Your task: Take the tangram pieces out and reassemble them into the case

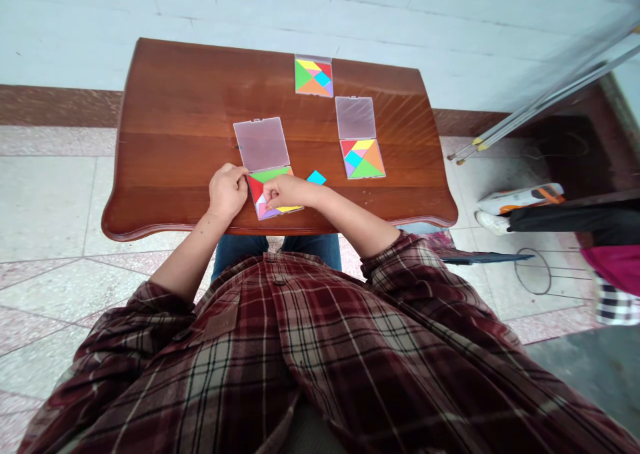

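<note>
In front of me an open tangram case (261,146) lies slightly turned, its clear lid folded back away from me. Green, red, purple, yellow and pink pieces show in its tray, with a pale gap beside the red one. My left hand (229,191) is closed, thumb and forefinger at the case's left edge near the hinge. Over the tray, my right hand (286,192) is curled with its fingertips pinched down at a pink tangram piece (263,210); the hand covers the tray's middle. A blue tangram piece (317,177) lies loose on the table, just beyond my right wrist.
Two more tangram cases, a nearer open one (369,167) and a farther one (305,84), rest filled on the wooden table (190,101). The table's far side adjoins a pale wall (225,14). At right are crutches (500,133) and another person's leg (545,219).
</note>
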Available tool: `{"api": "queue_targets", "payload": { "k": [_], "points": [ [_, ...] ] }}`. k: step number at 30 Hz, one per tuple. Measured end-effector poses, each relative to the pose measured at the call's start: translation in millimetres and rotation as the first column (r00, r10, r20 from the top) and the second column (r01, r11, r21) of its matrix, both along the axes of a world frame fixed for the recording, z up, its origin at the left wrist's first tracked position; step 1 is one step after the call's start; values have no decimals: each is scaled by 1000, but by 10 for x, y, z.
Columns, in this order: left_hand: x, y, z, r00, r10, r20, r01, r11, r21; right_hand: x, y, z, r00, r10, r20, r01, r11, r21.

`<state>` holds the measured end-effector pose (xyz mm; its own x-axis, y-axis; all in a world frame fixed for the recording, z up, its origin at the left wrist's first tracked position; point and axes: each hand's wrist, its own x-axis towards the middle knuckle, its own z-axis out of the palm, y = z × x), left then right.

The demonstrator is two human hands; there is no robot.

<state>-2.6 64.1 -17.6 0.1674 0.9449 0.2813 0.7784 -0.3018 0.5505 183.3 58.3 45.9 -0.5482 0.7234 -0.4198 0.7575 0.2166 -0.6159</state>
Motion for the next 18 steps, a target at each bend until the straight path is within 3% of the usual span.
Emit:
{"api": "queue_targets", "payload": {
  "k": [3,7,13,18],
  "points": [
    [0,0,5,1000,-4,17,4,1000,12,89,70,-58,986,-21,-168,18,1000,-22],
    [0,-1,12,1000,-9,23,9,1000,8,163,137,-95,962,61,-267,-13,984,180],
    [-1,-4,17,1000,-8,10,7,1000,14,152,104,-162,964,257,-69,-203,878,434],
    [2,-9,23,1000,1,3,-1,1000,18,172,71,-233,935,339,105,-340,773,536]
  ]
}}
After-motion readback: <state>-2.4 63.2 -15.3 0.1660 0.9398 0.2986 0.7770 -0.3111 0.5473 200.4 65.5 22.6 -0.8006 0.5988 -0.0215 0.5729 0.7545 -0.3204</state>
